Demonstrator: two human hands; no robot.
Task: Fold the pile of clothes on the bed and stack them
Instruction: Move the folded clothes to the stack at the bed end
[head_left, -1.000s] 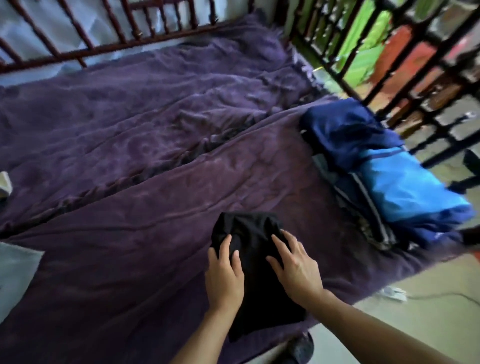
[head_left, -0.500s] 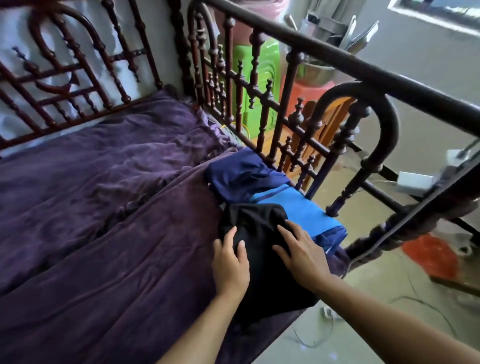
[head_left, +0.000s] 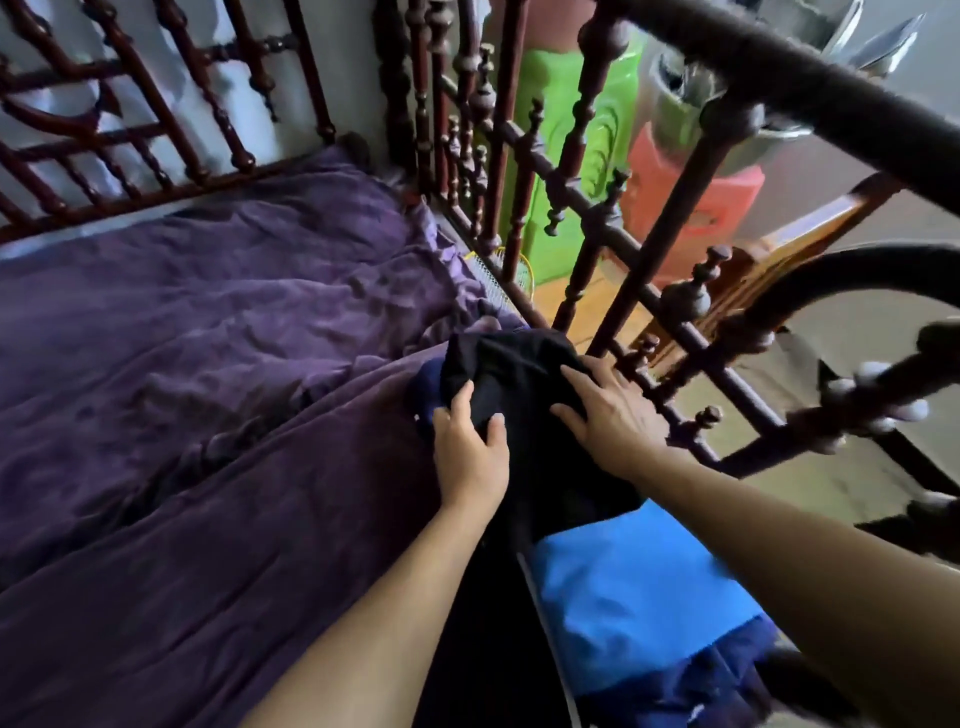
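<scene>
A folded black garment (head_left: 514, 379) lies on top of the stack at the right edge of the bed, beside the footboard. Under it a bright blue garment (head_left: 623, 597) shows, with navy cloth (head_left: 701, 686) below that and at the stack's far left corner. My left hand (head_left: 470, 452) grips the black garment's left edge, thumb on top. My right hand (head_left: 608, 415) rests flat on its right side with the fingers spread. The underside of the stack is hidden.
A wrinkled purple bedspread (head_left: 208, 389) covers the bed to the left. Dark turned-wood railings (head_left: 587, 218) run close along the stack's right side and along the back. Beyond them stand green (head_left: 561, 130) and red (head_left: 691, 208) plastic stools on the floor.
Both hands carried the black garment from the middle of the bed rightward and onto the blue and navy stack by the railing. The view swung right with them.
</scene>
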